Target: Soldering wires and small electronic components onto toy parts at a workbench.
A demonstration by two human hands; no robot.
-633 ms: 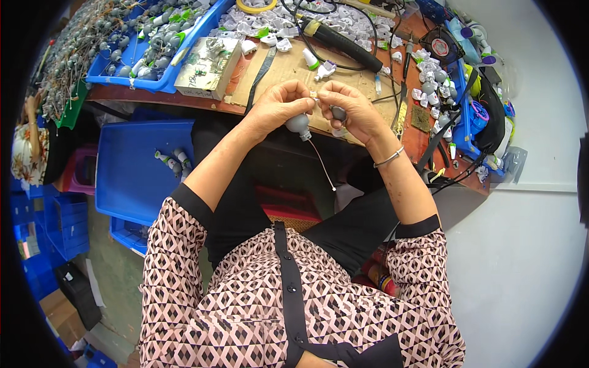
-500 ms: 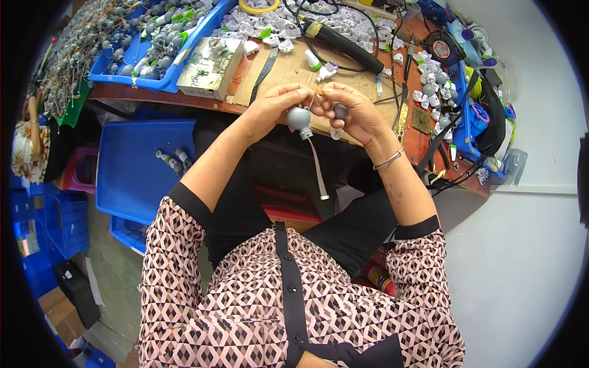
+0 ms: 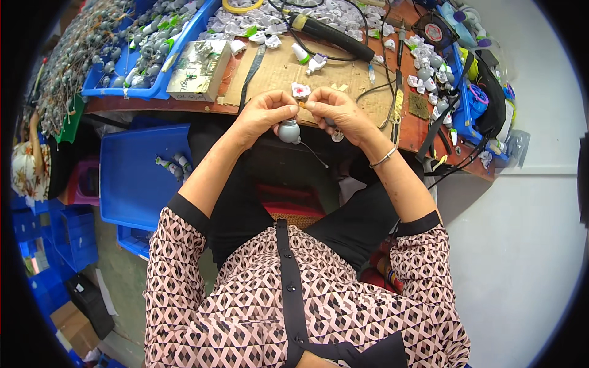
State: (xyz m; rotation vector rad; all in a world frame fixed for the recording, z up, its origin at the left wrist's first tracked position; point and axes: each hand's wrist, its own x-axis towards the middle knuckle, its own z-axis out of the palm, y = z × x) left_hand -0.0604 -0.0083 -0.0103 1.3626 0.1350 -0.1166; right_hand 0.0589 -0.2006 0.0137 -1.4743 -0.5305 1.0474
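Observation:
My left hand [image 3: 270,114] is closed, thumb against forefinger, with a grey ball [image 3: 289,131] just under its fingers. A thin flat cable [image 3: 315,154] trails from the ball down to the right. Facing it, my right hand [image 3: 341,115] is closed too, its thumb and forefinger at a small orange strip [image 3: 302,105] between both hands' fingertips. A second, darker grey ball [image 3: 330,122] is partly hidden under the right fingers, beside a small white part [image 3: 337,136]. Just behind the fingertips is a white piece with a red patch [image 3: 300,91]; whether it touches the hands I cannot tell.
Cardboard [image 3: 279,73] covers part of the red-brown bench. White shell parts [image 3: 337,21] are heaped at the back, near a black rod-shaped tool [image 3: 331,37]. A metal block [image 3: 199,70] and a blue tray of grey balls [image 3: 101,83] stand left. A blue bin [image 3: 138,190] sits lower.
Both hands have come slightly apart at the wrists and lower. The grey ball has turned, and its cable now swings out to the right. The red-patched white piece shows behind the fingers.

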